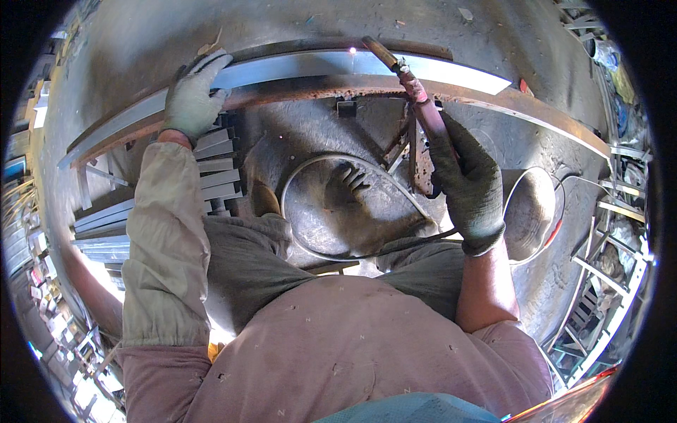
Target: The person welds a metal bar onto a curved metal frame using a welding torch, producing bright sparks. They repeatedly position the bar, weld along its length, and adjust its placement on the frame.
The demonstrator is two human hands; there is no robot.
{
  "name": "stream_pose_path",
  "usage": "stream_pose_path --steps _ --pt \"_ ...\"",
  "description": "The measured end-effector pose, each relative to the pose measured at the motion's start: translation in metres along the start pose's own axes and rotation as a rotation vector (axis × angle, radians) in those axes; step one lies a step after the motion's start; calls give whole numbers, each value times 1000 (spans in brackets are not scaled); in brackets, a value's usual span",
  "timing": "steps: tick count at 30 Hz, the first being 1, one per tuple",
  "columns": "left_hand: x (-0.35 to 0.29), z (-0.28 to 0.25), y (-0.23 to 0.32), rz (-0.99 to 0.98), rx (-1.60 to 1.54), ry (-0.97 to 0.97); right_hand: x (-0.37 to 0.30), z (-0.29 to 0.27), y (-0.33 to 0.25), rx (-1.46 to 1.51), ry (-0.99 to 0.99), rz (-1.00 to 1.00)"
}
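Note:
My left hand, in a pale work glove, grips a long shiny metal bar near its left part, fingers over the top and thumb apart on the near side. The bar lies along a rusty steel rail. In a darker glove, my right hand is wrapped around the handle of a welding torch. Its brass-coloured nozzle points up and left over the bar's far edge. A small bright glowing spot shows on that edge, just left of the nozzle tip.
A cable runs from my right hand across my lap. On the floor between my legs lies a large hoop. Cut metal tubes are stacked at left. A round pale container is at right, near metal frames and scrap.

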State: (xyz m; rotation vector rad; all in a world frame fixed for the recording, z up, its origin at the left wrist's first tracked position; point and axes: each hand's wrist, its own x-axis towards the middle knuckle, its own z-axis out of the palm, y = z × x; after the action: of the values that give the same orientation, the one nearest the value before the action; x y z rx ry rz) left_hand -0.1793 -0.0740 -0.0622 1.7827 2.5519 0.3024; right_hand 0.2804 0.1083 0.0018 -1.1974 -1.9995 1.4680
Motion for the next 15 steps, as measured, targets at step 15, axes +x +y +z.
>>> stream_pose_path --steps 15 --pt "-39 -13 283 98 -783 -59 -5 7 -19 -132 -55 -5"
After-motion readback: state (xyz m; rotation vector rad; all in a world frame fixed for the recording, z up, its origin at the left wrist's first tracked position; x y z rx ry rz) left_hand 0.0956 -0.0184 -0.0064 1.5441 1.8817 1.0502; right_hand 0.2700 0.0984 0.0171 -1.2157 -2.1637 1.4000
